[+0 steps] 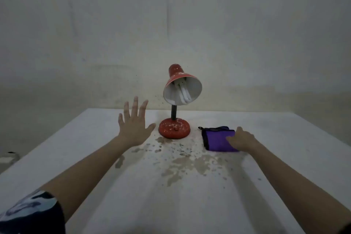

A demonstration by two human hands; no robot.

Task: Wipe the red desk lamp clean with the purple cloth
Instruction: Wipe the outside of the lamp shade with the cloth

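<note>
Red desk lamp [182, 89]: upright, dirt-speckled, mid surface [284, 138]. Purple cloth [215, 139]: just right of base, grasped by R hand [242, 138]. L hand [133, 125]: released, spread, left of base. Step: cloth pickup. Next: lift cloth to shade, prob. steady base.

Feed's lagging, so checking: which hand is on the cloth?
The right hand, resting on the cloth; the left hand is spread open beside the lamp, touching neither.
</note>
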